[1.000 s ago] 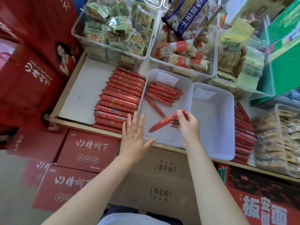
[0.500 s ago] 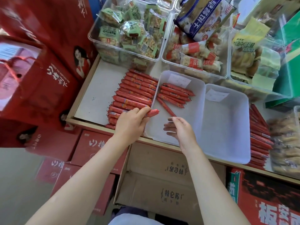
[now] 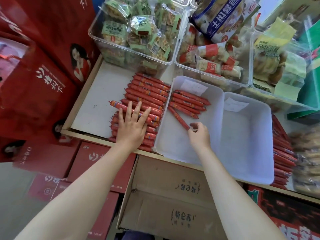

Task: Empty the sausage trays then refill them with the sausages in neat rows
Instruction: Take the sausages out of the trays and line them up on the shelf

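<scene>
My right hand (image 3: 199,135) pinches the near end of a loose sausage (image 3: 178,117) lying askew in the left tray (image 3: 214,118), just below the short row (image 3: 188,103) already laid at its far end. My left hand (image 3: 132,125), fingers flat, rests on the sausage pile (image 3: 145,96) left of that tray. Risk, I reckon: the slick casing pivots in my pinch and knocks the row crooked.

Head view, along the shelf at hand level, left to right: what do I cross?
Red gift boxes → loose sausage pile under left hand → left tray with right hand → empty right tray → second sausage pile.
</scene>
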`<action>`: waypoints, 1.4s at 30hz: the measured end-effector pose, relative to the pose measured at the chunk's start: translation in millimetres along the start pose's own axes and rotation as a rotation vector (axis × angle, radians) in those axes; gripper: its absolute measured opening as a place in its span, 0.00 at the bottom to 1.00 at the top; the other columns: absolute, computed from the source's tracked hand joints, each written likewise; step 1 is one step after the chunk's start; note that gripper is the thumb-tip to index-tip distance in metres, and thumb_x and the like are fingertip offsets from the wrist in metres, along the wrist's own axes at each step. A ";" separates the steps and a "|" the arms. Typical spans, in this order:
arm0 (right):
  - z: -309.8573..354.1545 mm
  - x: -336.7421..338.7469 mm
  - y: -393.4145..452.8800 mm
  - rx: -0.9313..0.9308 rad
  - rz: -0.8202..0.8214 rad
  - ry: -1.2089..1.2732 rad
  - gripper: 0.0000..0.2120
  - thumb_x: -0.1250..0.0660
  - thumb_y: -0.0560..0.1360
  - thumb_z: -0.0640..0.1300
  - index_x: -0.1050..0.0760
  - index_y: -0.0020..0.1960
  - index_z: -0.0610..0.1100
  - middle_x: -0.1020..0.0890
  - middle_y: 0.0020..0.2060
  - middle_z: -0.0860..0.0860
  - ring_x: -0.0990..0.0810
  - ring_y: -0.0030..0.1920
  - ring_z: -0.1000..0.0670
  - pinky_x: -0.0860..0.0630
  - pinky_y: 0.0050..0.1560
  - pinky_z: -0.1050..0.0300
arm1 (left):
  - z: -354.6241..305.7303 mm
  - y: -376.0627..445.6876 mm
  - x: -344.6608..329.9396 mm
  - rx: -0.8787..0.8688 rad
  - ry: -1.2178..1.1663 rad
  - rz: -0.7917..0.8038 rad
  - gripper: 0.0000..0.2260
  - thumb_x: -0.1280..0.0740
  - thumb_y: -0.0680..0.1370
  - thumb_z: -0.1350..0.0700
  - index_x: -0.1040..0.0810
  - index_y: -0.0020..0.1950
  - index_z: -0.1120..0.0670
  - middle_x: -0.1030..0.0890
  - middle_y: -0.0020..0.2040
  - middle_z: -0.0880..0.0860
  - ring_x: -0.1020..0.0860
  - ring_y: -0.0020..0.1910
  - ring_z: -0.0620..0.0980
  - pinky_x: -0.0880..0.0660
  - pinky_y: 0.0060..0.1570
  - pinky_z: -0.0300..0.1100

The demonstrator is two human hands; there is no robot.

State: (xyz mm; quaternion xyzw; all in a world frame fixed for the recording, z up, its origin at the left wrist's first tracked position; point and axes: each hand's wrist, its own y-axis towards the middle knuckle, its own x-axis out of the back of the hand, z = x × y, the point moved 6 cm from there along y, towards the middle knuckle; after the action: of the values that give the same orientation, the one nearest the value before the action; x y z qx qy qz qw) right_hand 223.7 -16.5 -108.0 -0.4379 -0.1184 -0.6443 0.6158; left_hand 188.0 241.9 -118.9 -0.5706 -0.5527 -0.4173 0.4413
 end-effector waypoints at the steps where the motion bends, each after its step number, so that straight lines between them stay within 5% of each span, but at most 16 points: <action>1: -3.7 -6.4 5.8 0.000 0.013 -0.053 0.14 0.36 0.77 0.39 0.25 0.62 0.42 0.25 0.59 0.44 0.23 0.57 0.44 0.28 0.57 0.54 | -3.2 -1.5 -3.2 0.017 0.005 -0.006 0.26 0.50 0.82 0.45 0.45 0.81 0.44 0.48 0.82 0.54 0.54 0.80 0.59 0.60 0.75 0.64; 4: -11.8 -21.8 17.6 0.004 0.023 -0.190 0.16 0.31 0.75 0.41 0.25 0.63 0.41 0.27 0.60 0.41 0.25 0.60 0.38 0.29 0.64 0.46 | -13.2 -10.2 -15.6 0.054 0.007 -0.002 0.28 0.52 0.81 0.42 0.52 0.82 0.45 0.54 0.82 0.55 0.58 0.80 0.59 0.61 0.75 0.63; 12: -10.4 -19.7 18.2 0.028 0.027 -0.256 0.09 0.28 0.73 0.40 0.21 0.52 0.38 0.28 0.57 0.41 0.27 0.58 0.39 0.31 0.60 0.53 | -17.5 -13.5 -26.0 0.093 -0.015 0.012 0.27 0.55 0.83 0.43 0.58 0.82 0.44 0.59 0.82 0.54 0.63 0.80 0.57 0.65 0.75 0.59; 16: 2.1 4.3 -1.5 0.019 0.047 -0.042 0.07 0.30 0.74 0.41 0.22 0.50 0.39 0.25 0.45 0.47 0.25 0.44 0.47 0.32 0.39 0.60 | -18.2 -13.6 -20.9 0.109 -0.059 0.096 0.27 0.61 0.82 0.41 0.61 0.81 0.42 0.64 0.81 0.52 0.69 0.78 0.53 0.67 0.75 0.59; 18: 6.6 27.2 -18.3 0.043 -0.012 0.148 0.04 0.31 0.75 0.40 0.23 0.49 0.43 0.21 0.42 0.49 0.23 0.41 0.50 0.30 0.37 0.62 | -18.7 -14.9 -11.4 0.124 -0.147 0.131 0.28 0.63 0.80 0.40 0.62 0.80 0.41 0.65 0.81 0.50 0.70 0.78 0.51 0.67 0.75 0.58; 21: 4.0 57.2 -44.3 0.007 -0.049 0.556 0.05 0.34 0.77 0.37 0.24 0.48 0.47 0.20 0.43 0.48 0.18 0.43 0.49 0.19 0.41 0.54 | -34.8 -18.8 17.9 0.142 -0.343 0.123 0.29 0.56 0.81 0.41 0.51 0.82 0.44 0.59 0.82 0.51 0.64 0.80 0.51 0.64 0.77 0.55; 23: 1.3 70.3 -59.2 -0.033 -0.013 0.745 0.05 0.36 0.79 0.37 0.24 0.49 0.46 0.19 0.44 0.43 0.18 0.43 0.49 0.20 0.37 0.54 | -64.9 -26.1 48.1 0.071 -0.524 0.042 0.25 0.47 0.82 0.43 0.34 0.78 0.49 0.45 0.81 0.53 0.50 0.80 0.51 0.53 0.78 0.51; 25: -3.1 84.8 -75.3 -0.079 0.049 0.964 0.04 0.38 0.81 0.37 0.25 0.50 0.44 0.19 0.43 0.41 0.19 0.41 0.48 0.22 0.34 0.57 | -111.6 -38.3 71.2 0.003 -0.748 0.083 0.17 0.37 0.82 0.47 0.24 0.69 0.51 0.27 0.72 0.51 0.32 0.72 0.47 0.38 0.72 0.44; 28: -15.1 105.3 -95.0 -0.147 0.100 1.225 0.06 0.39 0.82 0.39 0.26 0.48 0.43 0.17 0.39 0.44 0.17 0.38 0.49 0.20 0.37 0.58 | -176.3 -57.7 74.9 0.128 -1.074 0.388 0.13 0.30 0.79 0.49 0.19 0.62 0.51 0.16 0.54 0.48 0.18 0.51 0.46 0.23 0.53 0.42; 32: -48.5 141.0 -106.7 -0.165 0.056 1.365 0.06 0.40 0.82 0.40 0.25 0.49 0.41 0.17 0.40 0.44 0.17 0.41 0.47 0.19 0.47 0.53 | -231.9 -73.2 64.8 0.377 -1.388 0.530 0.09 0.29 0.78 0.56 0.17 0.55 0.58 0.16 0.41 0.56 0.20 0.33 0.51 0.22 0.35 0.39; 39: -123.4 194.5 -115.7 -0.144 0.075 1.205 0.06 0.36 0.81 0.42 0.22 0.51 0.40 0.16 0.43 0.45 0.20 0.40 0.49 0.25 0.41 0.58 | -329.9 -63.5 42.8 0.305 -1.341 0.441 0.09 0.26 0.73 0.67 0.16 0.50 0.56 0.15 0.41 0.53 0.19 0.38 0.44 0.23 0.42 0.36; 42: -165.9 230.3 -102.8 -0.183 -0.002 1.226 0.09 0.37 0.81 0.43 0.22 0.52 0.38 0.17 0.41 0.45 0.19 0.39 0.48 0.23 0.41 0.56 | -376.7 -53.3 27.2 0.184 -1.242 0.404 0.14 0.25 0.74 0.65 0.17 0.58 0.57 0.15 0.46 0.50 0.19 0.40 0.37 0.24 0.46 0.32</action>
State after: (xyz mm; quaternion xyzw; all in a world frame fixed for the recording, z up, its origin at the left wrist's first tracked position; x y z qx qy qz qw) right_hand 94.6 -268.1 -2.4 -0.0390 0.3124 -0.7866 0.5312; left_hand 140.2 -114.5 8.4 -0.7577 -0.6199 0.1297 0.1572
